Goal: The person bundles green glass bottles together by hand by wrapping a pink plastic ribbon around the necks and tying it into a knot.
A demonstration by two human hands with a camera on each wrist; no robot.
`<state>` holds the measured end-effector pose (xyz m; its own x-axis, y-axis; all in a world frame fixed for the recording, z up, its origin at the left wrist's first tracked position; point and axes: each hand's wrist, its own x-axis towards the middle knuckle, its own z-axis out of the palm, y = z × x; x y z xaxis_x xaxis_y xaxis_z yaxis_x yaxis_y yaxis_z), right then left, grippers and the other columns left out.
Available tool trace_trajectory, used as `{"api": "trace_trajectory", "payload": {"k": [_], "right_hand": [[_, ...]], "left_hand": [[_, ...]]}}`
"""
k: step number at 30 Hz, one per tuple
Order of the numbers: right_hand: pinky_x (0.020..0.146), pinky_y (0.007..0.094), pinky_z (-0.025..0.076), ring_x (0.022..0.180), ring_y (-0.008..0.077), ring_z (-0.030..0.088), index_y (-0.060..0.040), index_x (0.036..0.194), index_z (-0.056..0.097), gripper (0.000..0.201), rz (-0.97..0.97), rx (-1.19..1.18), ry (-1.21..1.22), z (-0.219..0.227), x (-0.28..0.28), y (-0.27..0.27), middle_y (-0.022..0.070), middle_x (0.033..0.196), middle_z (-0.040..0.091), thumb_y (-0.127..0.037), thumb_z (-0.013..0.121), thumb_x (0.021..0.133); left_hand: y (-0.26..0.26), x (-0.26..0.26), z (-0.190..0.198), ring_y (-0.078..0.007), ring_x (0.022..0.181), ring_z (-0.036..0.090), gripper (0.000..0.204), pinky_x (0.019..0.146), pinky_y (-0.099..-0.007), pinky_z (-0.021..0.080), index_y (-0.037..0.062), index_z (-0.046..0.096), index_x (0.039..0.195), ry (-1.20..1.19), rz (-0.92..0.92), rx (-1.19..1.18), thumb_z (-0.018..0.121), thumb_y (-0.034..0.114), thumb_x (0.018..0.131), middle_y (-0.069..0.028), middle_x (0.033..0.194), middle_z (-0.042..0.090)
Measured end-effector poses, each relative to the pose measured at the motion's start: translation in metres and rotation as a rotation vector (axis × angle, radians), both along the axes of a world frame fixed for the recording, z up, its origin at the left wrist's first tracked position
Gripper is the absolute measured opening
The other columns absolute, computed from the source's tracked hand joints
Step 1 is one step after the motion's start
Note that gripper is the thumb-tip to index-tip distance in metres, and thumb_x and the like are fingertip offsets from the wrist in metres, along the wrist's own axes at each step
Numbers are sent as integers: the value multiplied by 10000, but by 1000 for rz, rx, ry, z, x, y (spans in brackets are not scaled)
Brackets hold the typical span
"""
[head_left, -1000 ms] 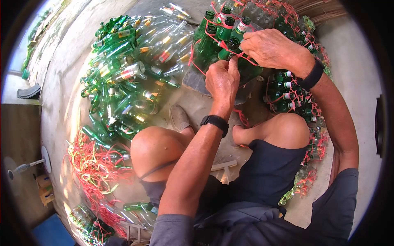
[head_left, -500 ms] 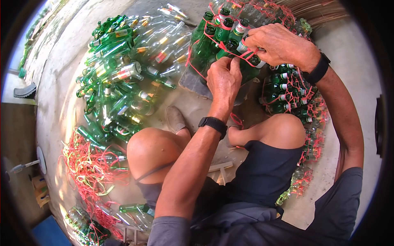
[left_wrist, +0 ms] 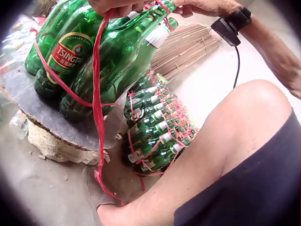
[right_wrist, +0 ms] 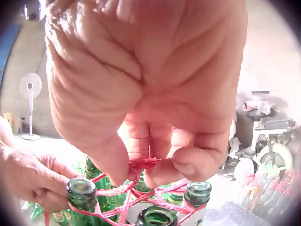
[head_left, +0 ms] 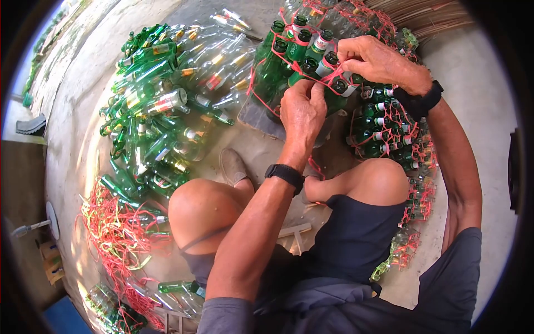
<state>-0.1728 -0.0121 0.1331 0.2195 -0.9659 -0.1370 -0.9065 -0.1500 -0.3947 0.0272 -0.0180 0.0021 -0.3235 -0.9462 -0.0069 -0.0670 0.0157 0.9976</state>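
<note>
Green bottles (left_wrist: 70, 54) stand upright in a cluster on a dark slab (left_wrist: 35, 108), with red plastic twine (right_wrist: 124, 207) looped round their necks. My left hand (head_left: 302, 108) pinches twine at the near bottle necks; a long red strand (left_wrist: 97, 103) hangs beneath it to the ground in the left wrist view. Above the right side of the cluster, my right hand (head_left: 378, 62) pinches a bunched end of red twine (right_wrist: 143, 165) between thumb and fingers, seen close in the right wrist view. Strands run from there around the necks.
Loose green bottles (head_left: 133, 133) and clear bottles (head_left: 217, 61) lie on the ground at left. Below them is a heap of red and yellow twine (head_left: 114, 234). Tied bundles of bottles (head_left: 381, 122) line the right. A fan (right_wrist: 30, 87) stands in the background.
My right hand has drawn twine from the near bottle necks a little to the right and upward, uncovering another neck. My left hand stays at the near necks.
</note>
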Motion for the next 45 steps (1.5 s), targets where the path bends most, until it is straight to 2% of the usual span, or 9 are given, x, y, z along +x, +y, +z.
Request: {"api": "trace_trajectory", "payload": {"k": [4, 9, 16, 19, 22, 24, 30, 40, 45], "right_hand": [[615, 308, 418, 683, 76, 471, 6, 897, 581, 116, -58, -28, -78, -8, -1, 3, 4, 709, 516, -47, 676, 937], [654, 272, 468, 739, 51, 543, 1, 938, 634, 43, -118, 21, -308, -17, -7, 2, -13, 785, 604, -29, 659, 953], [702, 276, 509, 784, 63, 591, 0, 966, 656, 27, -116, -35, -183, -18, -12, -1, 1, 824, 640, -24, 658, 954], [692, 289, 508, 774, 84, 599, 2, 962, 648, 21, -49, -89, -93, -18, -12, -2, 22, 831, 630, -15, 651, 950], [704, 329, 517, 770, 163, 627, 5, 958, 632, 36, 36, -188, 10, -15, -11, -2, 66, 847, 615, -3, 655, 932], [736, 380, 524, 800, 264, 644, 7, 953, 618, 63, 183, -308, 116, -15, -12, -4, 114, 869, 608, 7, 661, 906], [761, 462, 530, 853, 390, 670, -7, 949, 626, 96, 200, -367, 182, -12, -12, -4, 162, 871, 663, 2, 649, 856], [765, 461, 535, 861, 394, 675, 1, 917, 634, 53, 128, -425, 201, -21, -13, -18, 174, 880, 682, -6, 635, 865], [702, 423, 560, 767, 334, 716, 3, 921, 710, 87, 117, -419, 97, -28, -19, -32, 161, 830, 732, -29, 673, 849]], "left_hand": [[-1, 1, 1, -382, 828, 758, 292, 789, -473, 568, 2, 783, 1039, -46, -17, 18, 685, 272, 990, -209, 868, 770], [0, 0, 2, -389, 802, 749, 287, 771, -475, 559, -7, 769, 1005, -34, -28, 22, 660, 259, 997, -219, 825, 748], [3, -4, 7, -389, 719, 711, 282, 724, -477, 535, -17, 759, 973, 32, -20, 29, 631, 233, 999, -235, 752, 696], [3, -5, 6, -388, 702, 698, 277, 712, -474, 527, -19, 758, 968, 55, -17, 10, 620, 219, 998, -247, 749, 682], [2, -7, 3, -381, 695, 695, 271, 710, -469, 528, -17, 761, 970, 56, -23, 13, 619, 212, 995, -246, 748, 683], [2, -8, 2, -366, 681, 691, 269, 703, -462, 528, -18, 765, 982, 67, -22, 6, 619, 207, 993, -245, 740, 678], [3, -7, 3, -310, 654, 685, 267, 685, -442, 524, -19, 775, 1010, 97, -23, -8, 623, 200, 989, -245, 733, 675], [2, -11, 2, -210, 616, 613, 277, 660, -423, 509, -48, 755, 977, 115, -33, 52, 621, 193, 997, -223, 675, 630], [2, -12, 0, -197, 602, 578, 281, 647, -430, 500, -59, 731, 938, 131, -29, 55, 621, 193, 998, -227, 670, 615]]}}
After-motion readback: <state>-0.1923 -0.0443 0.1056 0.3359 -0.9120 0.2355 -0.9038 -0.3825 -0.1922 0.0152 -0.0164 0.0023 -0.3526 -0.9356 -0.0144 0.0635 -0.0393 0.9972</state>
